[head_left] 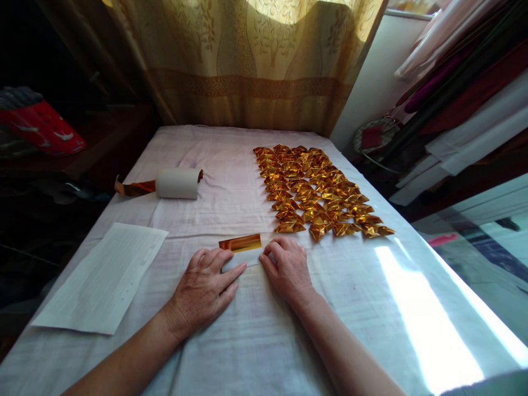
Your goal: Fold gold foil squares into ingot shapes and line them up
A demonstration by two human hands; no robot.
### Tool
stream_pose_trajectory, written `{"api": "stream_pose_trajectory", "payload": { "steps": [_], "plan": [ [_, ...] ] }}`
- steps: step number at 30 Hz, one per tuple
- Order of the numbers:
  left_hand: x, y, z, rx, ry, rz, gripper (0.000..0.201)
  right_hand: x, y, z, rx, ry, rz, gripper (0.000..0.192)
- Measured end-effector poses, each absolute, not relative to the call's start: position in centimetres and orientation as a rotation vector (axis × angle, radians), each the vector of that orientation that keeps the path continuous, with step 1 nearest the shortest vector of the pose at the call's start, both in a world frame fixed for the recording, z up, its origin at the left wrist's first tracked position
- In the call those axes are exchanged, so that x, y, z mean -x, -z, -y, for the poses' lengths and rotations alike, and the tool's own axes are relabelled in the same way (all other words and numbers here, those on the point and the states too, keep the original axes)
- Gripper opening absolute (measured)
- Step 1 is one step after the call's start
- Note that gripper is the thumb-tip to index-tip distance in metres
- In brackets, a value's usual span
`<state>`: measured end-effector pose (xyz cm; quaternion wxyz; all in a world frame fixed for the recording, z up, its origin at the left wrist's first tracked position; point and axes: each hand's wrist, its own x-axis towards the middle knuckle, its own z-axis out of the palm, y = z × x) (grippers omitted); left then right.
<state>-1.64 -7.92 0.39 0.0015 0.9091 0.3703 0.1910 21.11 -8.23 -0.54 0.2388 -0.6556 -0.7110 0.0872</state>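
Note:
A small sheet of gold foil paper point(240, 243) lies on the cloth in front of me, its near part turned over to show the white back. My left hand point(208, 286) rests over the sheet's left end, fingers stretched out and pressing it down. At the right end, my right hand point(287, 268) is curled, thumb and forefinger closed at the paper's edge. Just beyond my right hand, folded gold foil ingots point(309, 192) stand in several close rows. Part of the sheet is hidden under my left fingers.
A white cardboard tube point(177, 183) with gold foil in it lies at the back left. Nearer stands a flat white paper sheet point(103, 280). A patterned curtain point(256, 71) hangs behind the table, and clothes point(466, 115) hang at right. Sunlight falls across the cloth's right side.

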Motion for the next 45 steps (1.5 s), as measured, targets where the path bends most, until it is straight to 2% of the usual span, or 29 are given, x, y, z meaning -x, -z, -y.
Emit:
{"api": "stream_pose_trajectory", "payload": {
  "steps": [9, 12, 15, 19, 24, 30, 37, 41, 45],
  "plan": [
    [4.5, -1.0, 8.1, -2.863, -0.612, -1.22, 0.028, -21.3, 1.2, 8.2, 1.742, -0.202, 1.95, 0.006],
    [3.7, -1.2, 7.2, -2.793, -0.684, -1.196, 0.023, -21.3, 1.5, 8.2, 1.69, -0.196, 1.944, 0.022],
    [2.9, -0.8, 6.3, -2.714, -0.742, -1.248, 0.016, -21.4, 1.7, 8.2, 1.654, -0.195, 1.949, 0.029],
    [2.5, 0.3, 6.1, -2.644, -0.749, -1.39, 0.035, -21.3, 1.7, 8.3, 1.648, -0.189, 1.941, 0.035],
    [2.3, 0.5, 6.4, -2.54, -0.716, -1.421, 0.018, -21.3, 1.2, 8.4, 1.644, -0.236, 1.928, 0.028],
    [2.3, 0.6, 6.4, -2.542, -0.736, -1.396, 0.031, -21.3, 1.1, 8.3, 1.638, -0.245, 1.946, 0.035],
    [2.2, 0.9, 6.4, -2.516, -0.77, -1.427, 0.022, -21.3, 1.2, 8.2, 1.63, -0.266, 1.945, 0.023],
    [2.2, 0.7, 6.5, -2.515, -0.809, -1.385, 0.018, -21.3, 1.2, 8.2, 1.624, -0.233, 1.983, 0.04],
    [2.3, 0.6, 6.6, -2.588, -0.821, -1.286, 0.011, -21.3, 1.2, 8.2, 1.591, -0.243, 2.034, 0.046]
  ]
}}
